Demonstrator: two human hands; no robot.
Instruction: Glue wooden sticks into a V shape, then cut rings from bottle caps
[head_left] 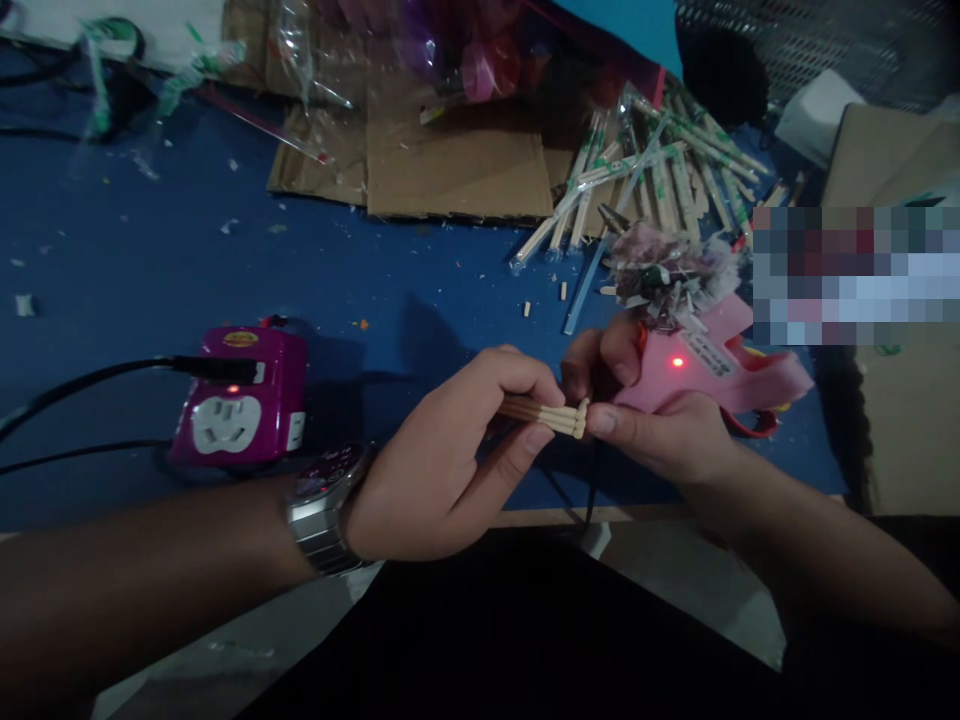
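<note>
My left hand, with a metal-band watch on the wrist, pinches a small bundle of wooden chopsticks between thumb and fingers. Their pale ends point right, and the rest is mostly hidden behind the hand. Close to those ends is the thumb of my right hand. Its fingers curl around part of a pink glue gun with a lit red lamp and a label. A grey, fluffy, ragged clump sits against the gun's upper side; a pointed metal tip shows beyond it.
A purple power socket with black cables stands at left on the blue table. Wrapped chopsticks pile up behind my right hand. Cardboard and clear plastic bags lie at the back. Another cardboard piece is at right. Small scraps dot the table.
</note>
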